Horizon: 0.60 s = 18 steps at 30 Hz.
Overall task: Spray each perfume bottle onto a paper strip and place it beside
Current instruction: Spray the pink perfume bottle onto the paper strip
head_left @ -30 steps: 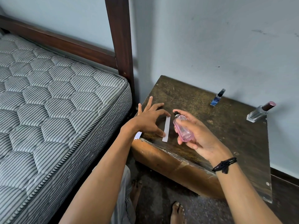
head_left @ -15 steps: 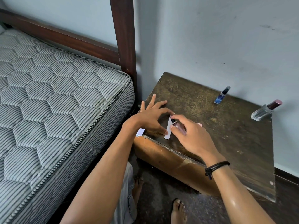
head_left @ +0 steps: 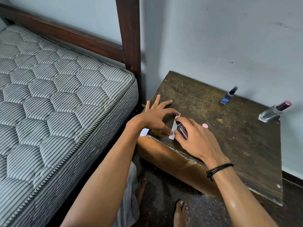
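Observation:
My right hand grips a small pink perfume bottle, its black nozzle pointing down-left at a white paper strip lying near the front left edge of the wooden side table. My left hand presses on the strip with spread fingers, thumb tip at its lower end. The bottle's pink cap lies on the table just behind my right hand. A blue bottle and a clear bottle with a maroon cap stand at the back.
More white paper pokes out under my left wrist at the table's corner. A striped mattress and dark bedpost stand left of the table. The wall runs behind. My bare feet are on the floor below.
My right hand lowered the pink bottle from above the table down onto the strip and turned its nozzle toward the paper. The left hand stayed on the strip.

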Motion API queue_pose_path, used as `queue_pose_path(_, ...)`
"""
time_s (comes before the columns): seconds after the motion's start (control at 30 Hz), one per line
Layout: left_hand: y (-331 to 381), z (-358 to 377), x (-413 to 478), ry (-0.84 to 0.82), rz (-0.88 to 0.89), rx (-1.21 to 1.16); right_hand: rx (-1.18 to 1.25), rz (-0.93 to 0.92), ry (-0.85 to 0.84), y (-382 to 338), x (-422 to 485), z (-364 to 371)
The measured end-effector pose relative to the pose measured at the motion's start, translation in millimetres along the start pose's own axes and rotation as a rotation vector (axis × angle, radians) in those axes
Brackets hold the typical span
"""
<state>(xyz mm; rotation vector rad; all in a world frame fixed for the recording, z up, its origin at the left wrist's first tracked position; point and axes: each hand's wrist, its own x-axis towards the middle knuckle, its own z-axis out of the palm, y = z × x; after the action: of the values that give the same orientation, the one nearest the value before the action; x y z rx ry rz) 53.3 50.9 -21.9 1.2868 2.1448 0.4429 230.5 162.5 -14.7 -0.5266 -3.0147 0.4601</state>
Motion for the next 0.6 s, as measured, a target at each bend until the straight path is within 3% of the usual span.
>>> queue_pose_path(0.13,-1,1,0,0.000,0.001,0.000,0.066,0.033,-0.028,4,3,1)
queue_pose_path(0.3,-1,1,-1,-0.004,-0.009,-0.016,0.520,0.224,-0.114,16,12,-5)
queue_pose_path(0.6,0,0,0,0.000,-0.010,-0.017,0.829,0.293,-0.139,17,14,-11)
